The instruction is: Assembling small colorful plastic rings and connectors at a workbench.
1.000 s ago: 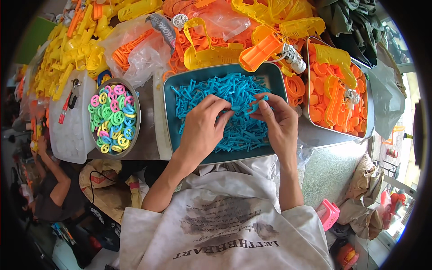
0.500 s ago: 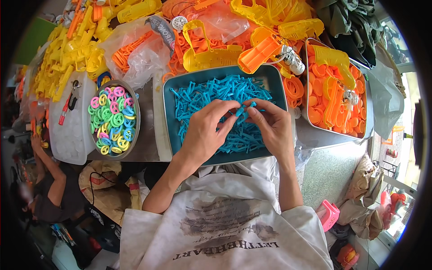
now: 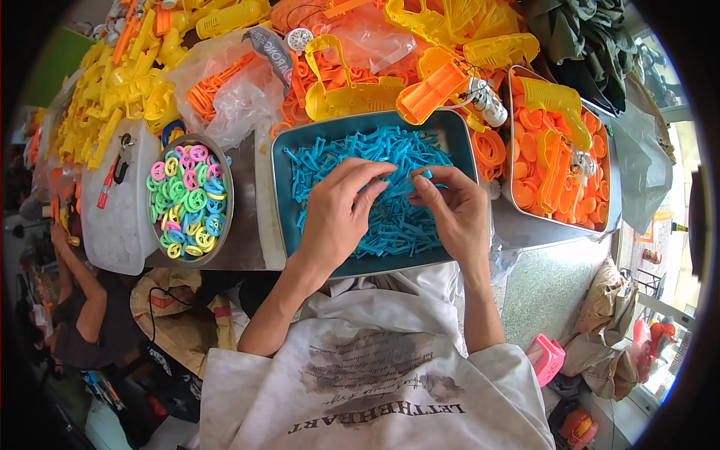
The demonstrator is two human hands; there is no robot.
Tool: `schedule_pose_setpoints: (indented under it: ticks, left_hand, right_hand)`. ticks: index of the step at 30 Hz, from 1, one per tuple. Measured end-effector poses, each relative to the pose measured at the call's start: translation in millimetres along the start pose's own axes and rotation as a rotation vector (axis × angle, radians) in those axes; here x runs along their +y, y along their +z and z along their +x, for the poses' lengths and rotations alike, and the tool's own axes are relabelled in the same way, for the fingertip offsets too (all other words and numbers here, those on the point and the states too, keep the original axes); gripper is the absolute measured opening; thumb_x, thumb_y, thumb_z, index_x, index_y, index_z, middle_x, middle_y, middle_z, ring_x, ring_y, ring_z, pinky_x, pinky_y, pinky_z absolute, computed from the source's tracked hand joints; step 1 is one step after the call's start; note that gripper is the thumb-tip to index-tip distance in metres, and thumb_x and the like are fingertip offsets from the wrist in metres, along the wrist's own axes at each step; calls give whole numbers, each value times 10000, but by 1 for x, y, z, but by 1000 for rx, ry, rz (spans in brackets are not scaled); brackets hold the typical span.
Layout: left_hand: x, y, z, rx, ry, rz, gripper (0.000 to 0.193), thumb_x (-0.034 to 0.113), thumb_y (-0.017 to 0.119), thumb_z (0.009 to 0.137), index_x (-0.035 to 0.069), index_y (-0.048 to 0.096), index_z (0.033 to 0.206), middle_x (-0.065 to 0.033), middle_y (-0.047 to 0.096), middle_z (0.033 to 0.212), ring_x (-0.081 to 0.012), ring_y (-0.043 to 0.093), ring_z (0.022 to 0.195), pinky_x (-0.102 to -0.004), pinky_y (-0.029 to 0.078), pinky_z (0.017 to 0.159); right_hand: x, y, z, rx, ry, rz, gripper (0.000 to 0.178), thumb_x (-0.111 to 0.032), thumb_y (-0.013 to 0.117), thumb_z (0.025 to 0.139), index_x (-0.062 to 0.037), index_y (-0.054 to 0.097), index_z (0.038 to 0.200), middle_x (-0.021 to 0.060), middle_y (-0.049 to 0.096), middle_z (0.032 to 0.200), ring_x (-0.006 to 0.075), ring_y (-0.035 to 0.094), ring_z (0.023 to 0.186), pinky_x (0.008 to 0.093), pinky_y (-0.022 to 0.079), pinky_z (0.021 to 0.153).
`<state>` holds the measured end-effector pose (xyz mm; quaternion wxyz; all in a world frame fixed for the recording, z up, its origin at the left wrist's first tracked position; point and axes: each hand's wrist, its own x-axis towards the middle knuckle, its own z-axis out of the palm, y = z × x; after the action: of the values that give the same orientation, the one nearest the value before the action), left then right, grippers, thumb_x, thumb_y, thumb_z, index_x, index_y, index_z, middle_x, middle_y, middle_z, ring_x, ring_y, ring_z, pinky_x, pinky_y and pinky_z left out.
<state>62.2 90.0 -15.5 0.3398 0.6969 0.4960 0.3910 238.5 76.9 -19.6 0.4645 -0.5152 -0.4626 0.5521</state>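
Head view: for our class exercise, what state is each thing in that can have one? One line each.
Left hand: fingers curled above the tray; any hold unclear.
Right hand: pinching a blue piece.
Tray: uncovered, heaped with blue pieces.
Bowl: uncovered, full of coloured wheels.
Clear bag: crumpled.
Screwdriver: lying unused.

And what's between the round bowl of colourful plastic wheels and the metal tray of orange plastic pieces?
In the head view, mainly a rectangular teal tray heaped with blue plastic sticks, then orange plastic rings.
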Motion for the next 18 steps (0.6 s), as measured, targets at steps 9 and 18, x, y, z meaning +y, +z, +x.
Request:
schedule_pose_setpoints:
  ticks: [9,18]
  left_hand:
    - [-5,1,-1,-238,123,404,187,38,700,775,51,636,950,-80,570,927,-275,575,884,-382,491,783]
    - [-10,3,-1,-154,117,344,170,47,703,778,44,619,925,-90,572,879,-280,574,876,-379,488,764]
  right_hand:
    - [0,-1,0,33,-38,157,173,-97,581,950,35,547,1055,161,663,1075,168,678,871,274,568,754]
    - [2,-2,0,32,-144,146,153,-16,596,920,53,575,1055,192,650,1118,161,670,887,277,552,806]
